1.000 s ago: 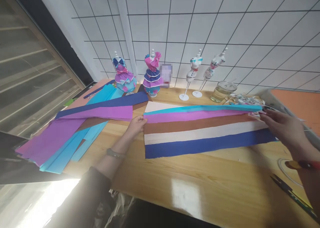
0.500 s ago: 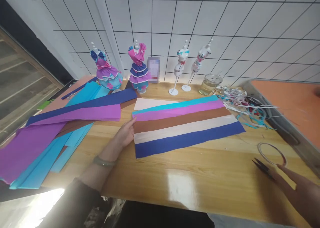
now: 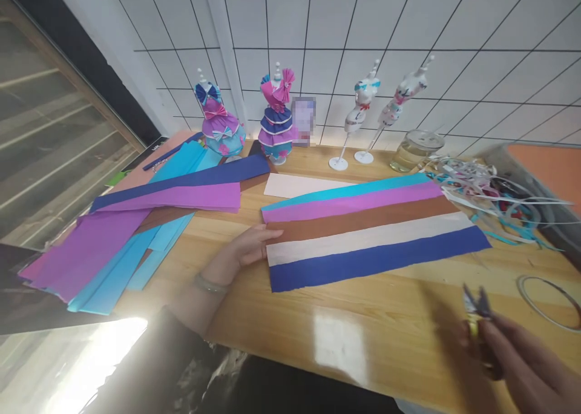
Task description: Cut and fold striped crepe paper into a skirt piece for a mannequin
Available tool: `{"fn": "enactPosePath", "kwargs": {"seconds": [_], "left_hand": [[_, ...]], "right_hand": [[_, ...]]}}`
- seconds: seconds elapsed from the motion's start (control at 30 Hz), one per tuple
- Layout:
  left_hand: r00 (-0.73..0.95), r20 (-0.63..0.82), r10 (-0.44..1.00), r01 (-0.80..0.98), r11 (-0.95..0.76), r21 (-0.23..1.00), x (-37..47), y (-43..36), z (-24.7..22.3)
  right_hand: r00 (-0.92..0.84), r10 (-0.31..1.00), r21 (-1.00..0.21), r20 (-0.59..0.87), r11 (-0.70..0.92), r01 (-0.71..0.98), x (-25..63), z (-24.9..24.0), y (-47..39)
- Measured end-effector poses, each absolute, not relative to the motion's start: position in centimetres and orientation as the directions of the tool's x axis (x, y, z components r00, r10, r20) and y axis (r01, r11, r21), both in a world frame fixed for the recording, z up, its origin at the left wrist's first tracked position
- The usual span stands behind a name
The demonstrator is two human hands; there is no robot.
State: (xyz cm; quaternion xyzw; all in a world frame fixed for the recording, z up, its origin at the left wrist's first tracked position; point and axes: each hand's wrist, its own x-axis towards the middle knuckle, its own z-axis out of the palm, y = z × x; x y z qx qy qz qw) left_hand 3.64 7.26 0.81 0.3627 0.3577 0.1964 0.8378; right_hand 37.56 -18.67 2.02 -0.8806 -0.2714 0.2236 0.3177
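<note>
My left hand pinches the left edge of the layered paper strips, a finger resting on the brown strip. Light blue, pink-purple, brown, cream and dark blue bands overlap in a slanting stack on the wooden table. In my right hand are small scissors with a yellow part on the handle. Their blades are apart and point away from me, over the table below the right end of the stack. The right hand is slightly blurred.
Purple and blue sheets are piled at left. Two dressed mini mannequins and two bare-stand ones line the wall. A glass jar, tangled ribbon scraps, a wire ring and a grey-edged bin are at right.
My right hand has moved left and inward with the scissors, whose blades now show spread apart. My left hand's fingers reach further onto the brown strip. The view has shifted left.
</note>
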Motion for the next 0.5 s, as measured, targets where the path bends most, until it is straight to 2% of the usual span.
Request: {"fn": "enactPosePath", "kwargs": {"seconds": [0.07, 0.1, 0.17, 0.23, 0.3, 0.37, 0.5], "left_hand": [[0.656, -0.482, 0.581, -0.062, 0.678, 0.733, 3.6, 7.2, 0.7], [0.653, -0.494, 0.574, -0.06, 0.689, 0.722, 3.6, 7.1, 0.6], [0.65, -0.518, 0.555, -0.054, 0.715, 0.697, 3.5, 7.1, 0.5], [0.655, -0.534, 0.534, -0.055, 0.739, 0.672, 3.5, 7.2, 0.4], [0.654, -0.544, 0.526, -0.066, 0.756, 0.651, 3.4, 7.2, 0.5], [0.651, -0.551, 0.522, -0.079, 0.768, 0.635, 3.3, 7.3, 0.6], [0.667, -0.551, 0.502, -0.084, 0.785, 0.614, 3.4, 7.0, 0.8]], "right_hand": [[0.574, 0.702, -0.806, -0.421, -0.58, 0.118, 33.3, 2.6, -17.2], [0.547, 0.686, -0.826, -0.48, -0.564, -0.017, 31.2, 2.8, -16.6], [0.4, 0.653, -0.765, -0.643, -0.567, -0.304, 27.6, 2.9, -15.8], [0.183, 0.698, -0.667, -0.692, -0.522, -0.532, 25.2, 2.8, -15.1], [0.043, 0.734, -0.576, -0.678, -0.494, -0.651, 23.8, 2.7, -14.3], [-0.012, 0.746, -0.523, -0.666, -0.479, -0.705, 23.1, 2.6, -13.3], [0.054, 0.739, -0.465, -0.671, -0.363, -0.807, 22.1, 2.5, -10.6]]}}
